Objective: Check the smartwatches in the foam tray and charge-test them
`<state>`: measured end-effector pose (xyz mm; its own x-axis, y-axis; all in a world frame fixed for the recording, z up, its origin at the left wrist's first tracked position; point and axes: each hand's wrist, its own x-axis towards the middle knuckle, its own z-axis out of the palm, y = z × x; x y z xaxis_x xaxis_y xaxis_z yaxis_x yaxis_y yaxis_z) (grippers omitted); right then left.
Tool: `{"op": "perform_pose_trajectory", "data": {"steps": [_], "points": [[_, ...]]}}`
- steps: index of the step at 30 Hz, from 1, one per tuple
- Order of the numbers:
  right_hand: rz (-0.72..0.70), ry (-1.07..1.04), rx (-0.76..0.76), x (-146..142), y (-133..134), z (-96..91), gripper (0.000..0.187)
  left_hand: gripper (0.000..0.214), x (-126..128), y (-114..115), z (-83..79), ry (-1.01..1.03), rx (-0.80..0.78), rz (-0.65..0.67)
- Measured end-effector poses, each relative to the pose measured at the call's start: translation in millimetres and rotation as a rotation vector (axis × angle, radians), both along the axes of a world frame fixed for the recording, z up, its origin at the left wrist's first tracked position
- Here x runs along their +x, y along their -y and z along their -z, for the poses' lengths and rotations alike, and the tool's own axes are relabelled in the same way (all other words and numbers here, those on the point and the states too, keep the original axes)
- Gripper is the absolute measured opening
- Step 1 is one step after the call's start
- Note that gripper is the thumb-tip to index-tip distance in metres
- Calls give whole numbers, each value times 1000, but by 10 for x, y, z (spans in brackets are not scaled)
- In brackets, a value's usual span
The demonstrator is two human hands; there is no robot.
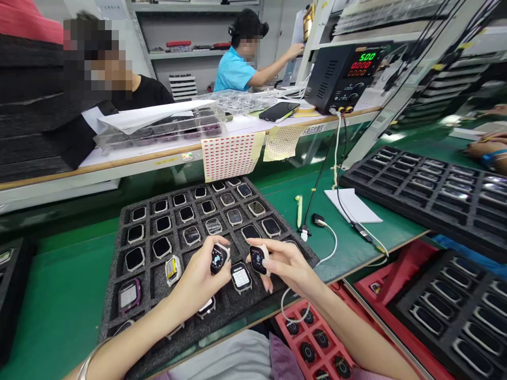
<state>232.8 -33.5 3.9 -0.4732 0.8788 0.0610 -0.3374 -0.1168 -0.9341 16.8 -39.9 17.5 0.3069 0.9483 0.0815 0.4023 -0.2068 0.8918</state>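
My left hand [206, 269] is closed round a smartwatch [219, 258] whose lit dark screen shows a pale blue figure. In my right hand [283, 262] I grip another smartwatch [259, 259] by its edges, its screen lit as well. Both are held just above a black foam tray [152, 277] of strapless watch bodies. Between my hands lies a watch with a white lit screen [241, 276]. One watch left of my left hand shows a yellow part [171, 269]. A purple-cased watch [129, 295] sits in the tray's left side.
Behind the tray runs a shelf with a power supply [336, 79], a phone [279, 111] and clear plastic trays. Cables [336, 243], a green pen [299, 211] and white paper [352, 205] lie at right. A red tray [312, 335] is below. Two people are across the bench.
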Motion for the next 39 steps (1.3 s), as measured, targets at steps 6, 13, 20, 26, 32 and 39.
{"op": "perform_pose_trajectory", "data": {"steps": [6,13,20,26,32,39], "points": [[-78,-1,-27,19,-16,-25,43,43,18,-31,44,327,-296,-6],[-1,116,10,56,17,-21,51,37,38,-16,7,708,-592,1],[43,140,20,56,53,-18,55,42,49,-24,53,667,-574,38],[36,107,26,65,35,3,52,39,38,-38,88,641,-556,82],[113,190,31,29,70,-16,47,35,38,-32,91,603,-548,87],[-27,314,81,107,72,-43,75,31,47,-23,27,590,-497,57]]}}
